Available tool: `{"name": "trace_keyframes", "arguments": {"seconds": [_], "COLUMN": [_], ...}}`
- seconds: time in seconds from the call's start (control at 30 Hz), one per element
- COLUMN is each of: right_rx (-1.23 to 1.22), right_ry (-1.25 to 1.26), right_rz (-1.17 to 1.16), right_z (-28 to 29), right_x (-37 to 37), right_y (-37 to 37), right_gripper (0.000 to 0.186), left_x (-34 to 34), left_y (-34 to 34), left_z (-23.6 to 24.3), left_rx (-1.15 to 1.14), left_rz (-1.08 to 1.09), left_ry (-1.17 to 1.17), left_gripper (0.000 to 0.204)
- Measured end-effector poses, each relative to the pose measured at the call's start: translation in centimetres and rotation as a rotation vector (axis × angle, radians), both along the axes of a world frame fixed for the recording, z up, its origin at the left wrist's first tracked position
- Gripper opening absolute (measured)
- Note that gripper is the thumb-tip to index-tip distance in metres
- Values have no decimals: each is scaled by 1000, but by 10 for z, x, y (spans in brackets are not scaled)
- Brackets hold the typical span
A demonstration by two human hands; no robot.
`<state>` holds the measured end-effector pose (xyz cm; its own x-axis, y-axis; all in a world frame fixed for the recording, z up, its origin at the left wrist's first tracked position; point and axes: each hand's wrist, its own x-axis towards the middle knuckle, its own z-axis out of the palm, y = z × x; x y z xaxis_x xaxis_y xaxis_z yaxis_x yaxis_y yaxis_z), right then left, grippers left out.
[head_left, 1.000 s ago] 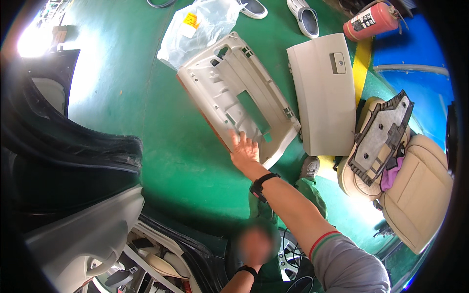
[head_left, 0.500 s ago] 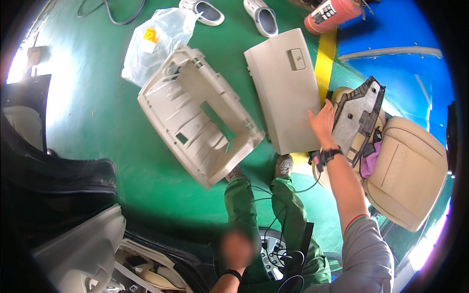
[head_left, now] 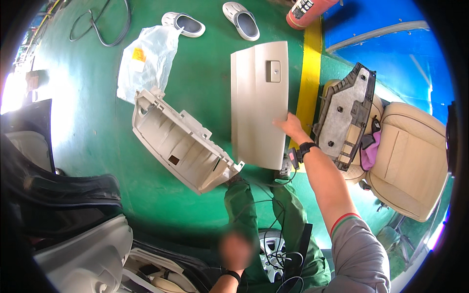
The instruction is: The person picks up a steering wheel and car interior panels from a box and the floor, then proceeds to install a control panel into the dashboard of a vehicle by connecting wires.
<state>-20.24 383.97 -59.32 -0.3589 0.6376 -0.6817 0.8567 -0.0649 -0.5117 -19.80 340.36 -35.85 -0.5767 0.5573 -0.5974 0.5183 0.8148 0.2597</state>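
The right hand point(head_left: 293, 128) pinches the beige panel point(head_left: 258, 105) mid-frame, apparently a handling step next needing steady grip; the left hand point(head_left: 236, 251), lower centre, is too blurred to tell.

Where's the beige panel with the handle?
In the head view, the beige panel is just right of centre, between the hollow beige part and the yellow floor stripe, right hand at its edge.
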Motion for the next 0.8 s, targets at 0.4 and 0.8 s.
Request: {"name": "trace_keyframes", "arguments": {"seconds": [0.4,0.8], "right_rx": [182,360], "right_ry": [-59,-698], "right_rz": [-281,-12], "right_z": [8,101], "right_x": [30,112], "right_y": [-79,-13], "right_gripper": [55,107], "left_x": [9,10], "left_y": [6,25], "left_z": [-4,0], "left_rx": [-92,-115], "left_rz": [-31,-86], "left_ry": [14,83], "left_gripper": [10,11]}}
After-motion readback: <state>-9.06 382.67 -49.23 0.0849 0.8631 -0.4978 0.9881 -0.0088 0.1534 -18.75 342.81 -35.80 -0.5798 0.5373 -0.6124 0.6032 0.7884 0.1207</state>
